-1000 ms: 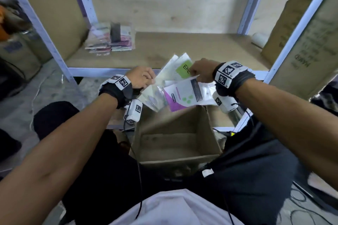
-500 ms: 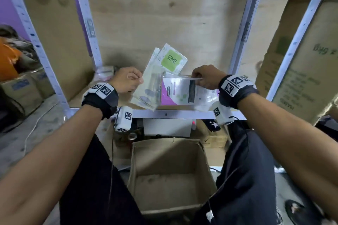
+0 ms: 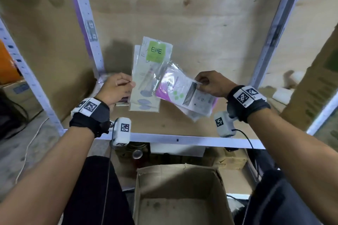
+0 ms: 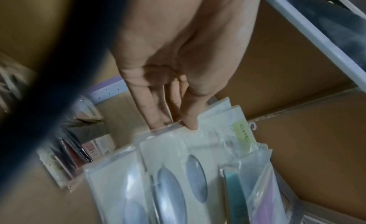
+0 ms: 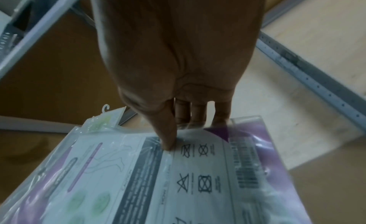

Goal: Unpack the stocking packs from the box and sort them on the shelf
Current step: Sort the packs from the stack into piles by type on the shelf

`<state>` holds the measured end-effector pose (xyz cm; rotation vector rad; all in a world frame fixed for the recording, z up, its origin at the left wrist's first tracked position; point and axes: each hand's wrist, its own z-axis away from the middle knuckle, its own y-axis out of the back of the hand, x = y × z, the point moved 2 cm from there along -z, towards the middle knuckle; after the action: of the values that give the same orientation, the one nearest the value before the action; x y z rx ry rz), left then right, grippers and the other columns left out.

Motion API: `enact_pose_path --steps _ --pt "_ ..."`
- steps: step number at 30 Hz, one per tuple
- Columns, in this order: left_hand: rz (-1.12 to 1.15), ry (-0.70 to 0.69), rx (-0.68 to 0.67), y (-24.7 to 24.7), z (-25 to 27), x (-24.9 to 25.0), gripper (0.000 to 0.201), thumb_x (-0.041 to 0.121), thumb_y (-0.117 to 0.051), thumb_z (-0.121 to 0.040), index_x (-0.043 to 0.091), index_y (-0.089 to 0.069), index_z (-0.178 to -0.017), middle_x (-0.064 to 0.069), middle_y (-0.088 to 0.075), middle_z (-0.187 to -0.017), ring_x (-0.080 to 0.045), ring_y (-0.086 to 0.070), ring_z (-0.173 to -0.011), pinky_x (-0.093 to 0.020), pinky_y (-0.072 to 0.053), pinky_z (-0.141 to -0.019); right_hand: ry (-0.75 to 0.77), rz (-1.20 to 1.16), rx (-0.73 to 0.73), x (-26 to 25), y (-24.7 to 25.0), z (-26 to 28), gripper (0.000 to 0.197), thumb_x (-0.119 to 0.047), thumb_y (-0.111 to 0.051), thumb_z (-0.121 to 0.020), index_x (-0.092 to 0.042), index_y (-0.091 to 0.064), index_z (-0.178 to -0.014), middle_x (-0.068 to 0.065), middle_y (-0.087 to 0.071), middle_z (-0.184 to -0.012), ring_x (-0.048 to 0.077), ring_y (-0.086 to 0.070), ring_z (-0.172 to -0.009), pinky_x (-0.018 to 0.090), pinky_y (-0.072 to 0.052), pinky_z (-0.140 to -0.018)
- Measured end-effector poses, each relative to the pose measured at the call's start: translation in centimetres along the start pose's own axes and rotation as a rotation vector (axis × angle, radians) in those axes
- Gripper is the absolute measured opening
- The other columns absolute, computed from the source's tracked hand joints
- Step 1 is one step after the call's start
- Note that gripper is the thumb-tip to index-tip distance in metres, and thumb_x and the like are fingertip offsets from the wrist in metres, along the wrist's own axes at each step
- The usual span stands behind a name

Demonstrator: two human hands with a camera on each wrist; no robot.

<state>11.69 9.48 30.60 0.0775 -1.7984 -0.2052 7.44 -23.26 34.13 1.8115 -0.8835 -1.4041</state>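
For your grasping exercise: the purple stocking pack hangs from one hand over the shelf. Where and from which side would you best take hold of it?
Pinch the top edge of the purple stocking pack, coming from its right, as the right hand does: thumb on the printed face, fingers behind. The pack is flat, thin and slippery, so only an edge gives purchase. The left hand holds the green-label packs.

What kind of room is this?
Probably a storeroom or stockroom: bare metal shelving with wooden boards, cardboard boxes on the floor, and sealed stocking packs being sorted.
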Motion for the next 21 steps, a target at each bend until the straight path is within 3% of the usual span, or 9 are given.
enact_pose_path --steps 3,6,9,13,14,17,19,21 --pt "0.035 0.042 0.088 0.9 -2.2 -2.1 0.014 0.003 -0.063 -0.094 0.015 -0.06 -0.088 -0.002 -0.066 -0.093 -0.008 -0.066 -0.068 -0.017 -0.055 -0.056 -0.017 -0.202 -0.023 0.3 -2.0 -2.9 0.008 -0.007 -0.063 -0.09 -0.015 -0.061 -0.087 0.01 -0.066 -0.09 0.025 -0.059 -0.083 0.037 -0.049 -0.076" --pt "0.045 0.106 0.153 1.7 -3.8 -4.0 0.007 0.008 -0.063 -0.095 0.015 -0.06 -0.095 -0.001 -0.066 -0.091 -0.008 -0.064 -0.06 -0.026 -0.054 -0.056 -0.087 -0.379 -0.017 0.2 -4.0 -5.4 0.005 -0.003 -0.062 -0.092 -0.005 -0.058 -0.09 0.013 -0.052 -0.085 0.023 -0.046 -0.077 0.035 -0.039 -0.068" --pt "0.078 0.174 0.225 2.9 -5.5 -5.8 0.007 0.01 -0.062 -0.096 0.014 -0.062 -0.102 0.002 -0.07 -0.091 -0.007 -0.069 -0.062 -0.024 -0.056 -0.058 -0.142 -0.537 -0.034 -0.2 -6.5 -8.8 0.019 0.003 -0.06 -0.092 -0.009 -0.054 -0.079 0.01 -0.053 -0.078 0.021 -0.051 -0.074 0.026 -0.044 -0.062" --pt "0.096 0.218 0.348 4.4 -7.7 -7.2 0.014 0.005 -0.062 -0.095 0.016 -0.061 -0.087 -0.001 -0.066 -0.081 -0.003 -0.064 -0.049 -0.017 -0.051 -0.046 -0.22 -0.698 -0.093 -1.2 -10.0 -12.7 0.009 0.002 -0.059 -0.094 -0.005 -0.056 -0.089 0.015 -0.058 -0.089 0.026 -0.055 -0.083 0.036 -0.046 -0.067" --pt "0.082 0.234 0.37 4.9 -8.3 -7.5 0.016 0.005 -0.062 -0.095 0.017 -0.06 -0.085 -0.004 -0.066 -0.083 -0.008 -0.064 -0.053 -0.02 -0.054 -0.05 -0.242 -0.722 -0.103 -1.4 -10.9 -13.6 0.005 0.001 -0.059 -0.094 -0.003 -0.057 -0.095 0.016 -0.058 -0.092 0.027 -0.056 -0.084 0.037 -0.047 -0.068" --pt "0.063 0.291 0.406 6.2 -10.0 -8.5 0.012 0.006 -0.062 -0.095 0.017 -0.062 -0.088 -0.008 -0.066 -0.097 -0.022 -0.061 -0.083 -0.037 -0.055 -0.083 -0.294 -0.754 -0.119 -1.7 -13.8 -16.0 0.012 -0.001 -0.058 -0.094 0.0 -0.059 -0.106 0.018 -0.062 -0.097 0.028 -0.059 -0.084 0.038 -0.05 -0.069" --pt "0.056 0.315 0.417 7.1 -11.0 -9.4 0.013 0.006 -0.061 -0.095 0.017 -0.063 -0.088 -0.009 -0.066 -0.102 -0.023 -0.061 -0.091 -0.037 -0.053 -0.087 -0.322 -0.773 -0.124 -1.9 -15.5 -17.6 0.012 -0.001 -0.056 -0.095 0.001 -0.06 -0.106 0.018 -0.064 -0.098 0.027 -0.063 -0.079 0.034 -0.052 -0.064" --pt "0.047 0.346 0.44 8.0 -11.8 -10.3 0.007 0.007 -0.061 -0.096 0.014 -0.063 -0.095 -0.013 -0.066 -0.111 -0.024 -0.061 -0.095 -0.035 -0.052 -0.085 -0.366 -0.83 -0.125 -2.0 -16.9 -19.0 0.006 0.001 -0.056 -0.095 -0.001 -0.059 -0.1 0.017 -0.068 -0.093 0.021 -0.069 -0.065 0.025 -0.052 -0.05"
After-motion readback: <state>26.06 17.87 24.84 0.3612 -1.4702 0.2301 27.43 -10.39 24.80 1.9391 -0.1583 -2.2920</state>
